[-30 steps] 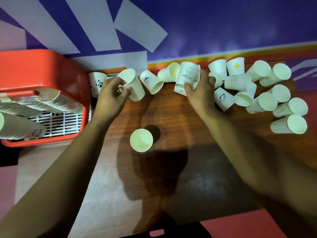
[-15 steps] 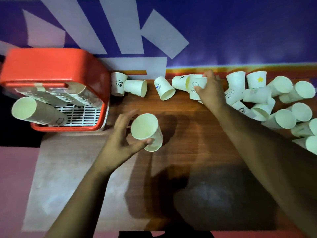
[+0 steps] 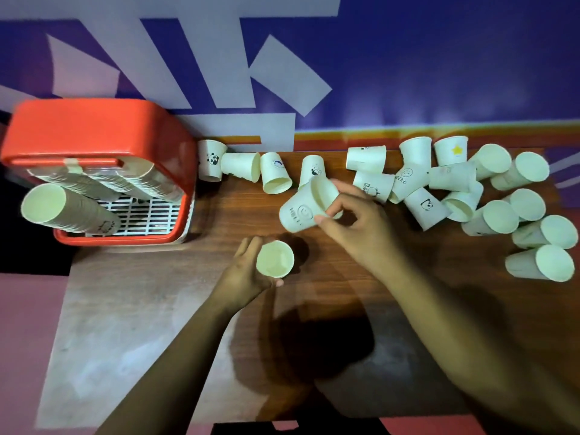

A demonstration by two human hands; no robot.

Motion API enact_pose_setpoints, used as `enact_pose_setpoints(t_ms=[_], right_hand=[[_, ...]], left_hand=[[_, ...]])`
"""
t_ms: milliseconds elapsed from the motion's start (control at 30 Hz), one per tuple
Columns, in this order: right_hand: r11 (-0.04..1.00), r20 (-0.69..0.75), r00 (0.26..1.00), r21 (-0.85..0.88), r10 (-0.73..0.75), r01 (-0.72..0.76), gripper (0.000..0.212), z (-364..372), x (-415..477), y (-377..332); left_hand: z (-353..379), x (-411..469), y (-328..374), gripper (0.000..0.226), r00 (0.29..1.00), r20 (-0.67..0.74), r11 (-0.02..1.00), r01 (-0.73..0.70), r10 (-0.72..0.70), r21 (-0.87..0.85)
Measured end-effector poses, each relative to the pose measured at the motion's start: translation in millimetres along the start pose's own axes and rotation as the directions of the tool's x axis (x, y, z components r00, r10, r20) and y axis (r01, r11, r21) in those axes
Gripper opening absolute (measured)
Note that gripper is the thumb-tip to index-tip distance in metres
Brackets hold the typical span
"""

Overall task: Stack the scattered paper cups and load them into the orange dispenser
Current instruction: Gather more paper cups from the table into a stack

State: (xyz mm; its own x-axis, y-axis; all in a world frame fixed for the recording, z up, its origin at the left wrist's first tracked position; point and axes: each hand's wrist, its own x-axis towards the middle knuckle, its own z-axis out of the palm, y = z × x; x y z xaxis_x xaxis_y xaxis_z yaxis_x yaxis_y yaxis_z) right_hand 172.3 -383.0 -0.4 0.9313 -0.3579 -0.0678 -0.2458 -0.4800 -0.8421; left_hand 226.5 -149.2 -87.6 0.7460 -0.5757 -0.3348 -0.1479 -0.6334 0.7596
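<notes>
Paper cups (image 3: 499, 216) lie scattered on the wooden tabletop (image 3: 219, 309), all to the right of the orange dispenser (image 3: 94, 133). Most are on their sides, and the heap thickens farthest from the dispenser. Just beside the dispenser's right wall stands a panda cup (image 3: 212, 160). A tipped cup touches its far side, and two more cups follow a little farther right.

The right hand (image 3: 361, 227) is right of the dispenser, beyond those four cups. Its curled fingers (image 3: 354, 196) and thumb pinch a smiley cup (image 3: 298, 211) at the rim. That cup is tilted, mouth up and away from the dispenser, with the printed face toward the camera.

The left hand (image 3: 248, 271) is right of the dispenser's front corner and nearer the camera. Its fingers (image 3: 248, 251) wrap an upright cup (image 3: 275, 258) whose open mouth faces up. The two held cups are near each other but apart.

Inside the dispenser lie several long stacks of nested cups (image 3: 78, 215) above a white grille (image 3: 150, 215). One stack pokes out past its left front.
</notes>
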Motion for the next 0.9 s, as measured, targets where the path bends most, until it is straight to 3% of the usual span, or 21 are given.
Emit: enact_pose_setpoints(t_ms=[100,200,300,500,633,733,800,900], right_hand=[[0.999,0.113,0.994,0.039,-0.011,0.007,0.02,10.5,-9.4,-9.1],[0.996,0.243,0.966,-0.016,0.087,-0.086,0.064,21.8,-14.9,-13.9],[0.987,0.303,0.949,-0.153,0.087,-0.042,0.087,37.1,-21.0,-14.0],[0.908,0.316,0.949,-0.399,0.002,0.131,0.086,78.6,-28.1,3.7],[0.886,0.334,0.939,-0.457,0.084,0.083,0.094,95.3,-37.3,18.7],[0.954,0.24,0.957,-0.286,0.162,-0.09,0.102,87.9,-41.9,23.9],[0.954,0.094,0.971,-0.227,0.22,-0.195,0.091,73.2,-40.0,29.6],[0.921,-0.101,0.959,-0.269,0.263,-0.281,0.075,46.8,-32.0,48.2]], left_hand=[[-6.7,3.1,-8.9,0.084,0.995,0.1,0.998,0.029,-0.023,-0.049],[-34.3,7.0,-29.2,0.103,0.988,0.13,0.995,0.092,-0.087,-0.033],[-67.5,20.9,-39.0,0.077,0.997,0.024,0.995,0.077,-0.078,0.058],[-97.0,69.4,-19.0,0.045,0.995,-0.082,0.994,0.07,-0.063,0.089],[-86.7,100.2,5.5,0.043,0.986,-0.127,0.992,0.114,-0.107,0.047],[-71.6,127.2,21.9,0.06,0.978,-0.103,0.982,0.186,-0.181,0.034],[-58.7,144.6,32.2,0.075,0.959,-0.104,0.964,0.267,-0.264,0.013],[-38.6,168.8,39.2,0.09,0.912,-0.093,0.916,0.4,-0.4,-0.016]])
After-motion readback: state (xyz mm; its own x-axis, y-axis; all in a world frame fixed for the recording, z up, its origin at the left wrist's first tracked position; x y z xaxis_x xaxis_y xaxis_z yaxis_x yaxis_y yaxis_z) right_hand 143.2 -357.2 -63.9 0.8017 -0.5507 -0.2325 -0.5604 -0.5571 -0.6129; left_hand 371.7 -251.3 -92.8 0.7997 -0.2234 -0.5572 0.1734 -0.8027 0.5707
